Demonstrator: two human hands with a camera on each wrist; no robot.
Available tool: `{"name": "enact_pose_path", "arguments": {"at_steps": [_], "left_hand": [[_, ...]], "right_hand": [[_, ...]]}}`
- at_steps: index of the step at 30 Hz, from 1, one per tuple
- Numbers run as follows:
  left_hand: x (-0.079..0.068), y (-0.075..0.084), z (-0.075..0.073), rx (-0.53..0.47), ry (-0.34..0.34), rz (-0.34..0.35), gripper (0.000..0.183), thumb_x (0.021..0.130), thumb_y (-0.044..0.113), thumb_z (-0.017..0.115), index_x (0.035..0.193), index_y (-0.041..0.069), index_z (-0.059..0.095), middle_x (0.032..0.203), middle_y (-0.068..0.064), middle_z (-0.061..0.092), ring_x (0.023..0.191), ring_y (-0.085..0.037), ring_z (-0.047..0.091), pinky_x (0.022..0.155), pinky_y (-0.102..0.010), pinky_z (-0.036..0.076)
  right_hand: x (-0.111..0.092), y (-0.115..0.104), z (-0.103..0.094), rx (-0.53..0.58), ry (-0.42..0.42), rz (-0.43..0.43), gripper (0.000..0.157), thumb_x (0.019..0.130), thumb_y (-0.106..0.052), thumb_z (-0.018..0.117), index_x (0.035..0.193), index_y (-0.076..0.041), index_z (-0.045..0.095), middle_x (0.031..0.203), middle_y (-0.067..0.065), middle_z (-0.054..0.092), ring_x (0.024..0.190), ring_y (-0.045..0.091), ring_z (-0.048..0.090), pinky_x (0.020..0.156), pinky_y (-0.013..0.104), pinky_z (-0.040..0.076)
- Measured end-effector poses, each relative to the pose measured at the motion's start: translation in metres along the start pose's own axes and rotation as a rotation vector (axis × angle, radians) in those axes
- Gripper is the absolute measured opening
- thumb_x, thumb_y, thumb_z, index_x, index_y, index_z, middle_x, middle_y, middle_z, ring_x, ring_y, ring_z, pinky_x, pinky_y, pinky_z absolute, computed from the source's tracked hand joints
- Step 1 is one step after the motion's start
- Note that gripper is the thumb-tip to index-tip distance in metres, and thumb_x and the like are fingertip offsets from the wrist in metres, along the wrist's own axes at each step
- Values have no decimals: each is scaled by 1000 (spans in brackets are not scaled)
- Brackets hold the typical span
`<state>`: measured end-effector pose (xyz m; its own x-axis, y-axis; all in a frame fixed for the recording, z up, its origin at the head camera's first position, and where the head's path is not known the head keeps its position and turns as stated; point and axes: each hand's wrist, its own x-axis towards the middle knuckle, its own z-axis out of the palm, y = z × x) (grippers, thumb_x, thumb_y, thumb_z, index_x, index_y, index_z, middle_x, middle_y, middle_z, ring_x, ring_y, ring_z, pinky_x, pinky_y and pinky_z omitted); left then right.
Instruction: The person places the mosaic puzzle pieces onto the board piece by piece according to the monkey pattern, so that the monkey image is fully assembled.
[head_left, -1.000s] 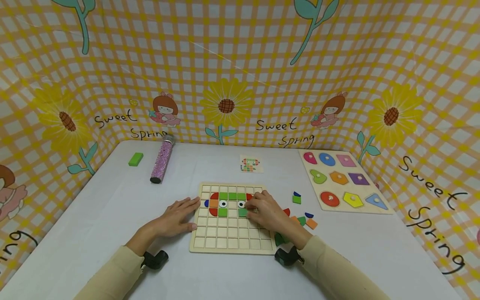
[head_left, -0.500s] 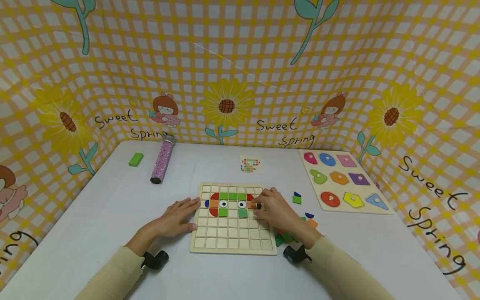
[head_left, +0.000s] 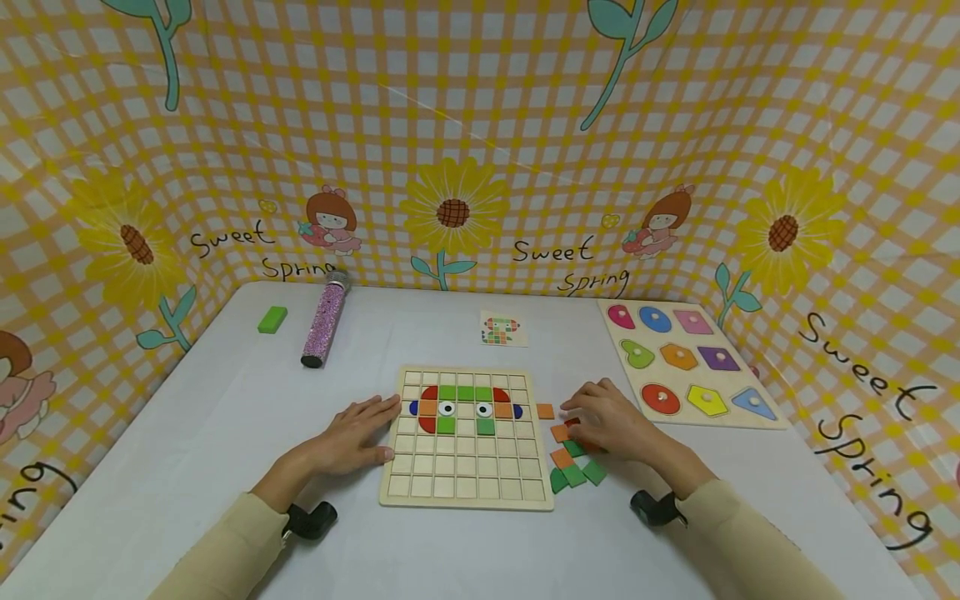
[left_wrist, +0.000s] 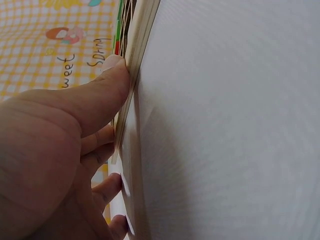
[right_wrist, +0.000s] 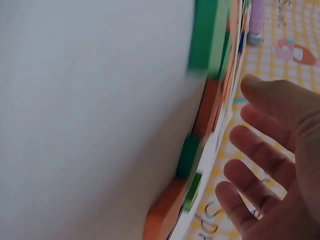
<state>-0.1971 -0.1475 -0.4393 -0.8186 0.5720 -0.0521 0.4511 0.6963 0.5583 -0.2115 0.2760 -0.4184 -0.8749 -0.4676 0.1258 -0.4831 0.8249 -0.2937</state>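
A wooden grid board [head_left: 467, 479] lies on the table with coloured tiles set in its upper rows. Among them are two eye tiles [head_left: 447, 408], green squares, red quarter-rounds and blue half-rounds at both sides. My left hand [head_left: 352, 437] rests against the board's left edge, fingers extended. In the left wrist view its thumb [left_wrist: 107, 85] touches the wooden rim. My right hand [head_left: 611, 421] hovers over the loose tiles right of the board, partly hiding them. In the right wrist view its fingers [right_wrist: 255, 145] are loosely bent and apart, with nothing between them.
Orange tiles [head_left: 545, 412] and green tiles [head_left: 573, 476] lie beside the board. A pattern card [head_left: 503, 328] sits behind it. A knobbed shape puzzle [head_left: 678, 357] is at right; a glittery pink microphone [head_left: 324, 325] and green block [head_left: 272, 319] are at back left.
My right hand has left the board and moved right to the loose tiles. An orange square and a blue half-round now show at the board's right side. The left hand stays put.
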Motion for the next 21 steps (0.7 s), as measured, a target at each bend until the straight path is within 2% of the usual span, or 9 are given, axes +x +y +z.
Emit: {"name": "enact_pose_path", "arguments": {"at_steps": [8,15,21], "left_hand": [[0,0,0,1,0,0,70,92,32,59,148,4,28,157,-14,23,143,-43,15,109,-67,15],[0,-1,1,1,2,6,70,92,32,60,148,3,28,157,-14,23,143,-42,16,110,-66,14],[0,0,0,-2,2,6,70,92,31,59,148,3,28,157,-14,23,144,-42,15,110,-67,14]], "right_hand": [[-4,16,-5,-2,-60,56,30,83,-25,72,111,-16,70,110,1,63,102,18,45,85,37,47],[0,19,-7,-41,-69,44,29,83,-24,72,111,-14,70,109,2,62,99,17,43,84,35,45],[3,19,-5,-35,-92,17,27,81,-24,74,107,-17,71,106,-1,63,99,16,45,83,33,46]]}}
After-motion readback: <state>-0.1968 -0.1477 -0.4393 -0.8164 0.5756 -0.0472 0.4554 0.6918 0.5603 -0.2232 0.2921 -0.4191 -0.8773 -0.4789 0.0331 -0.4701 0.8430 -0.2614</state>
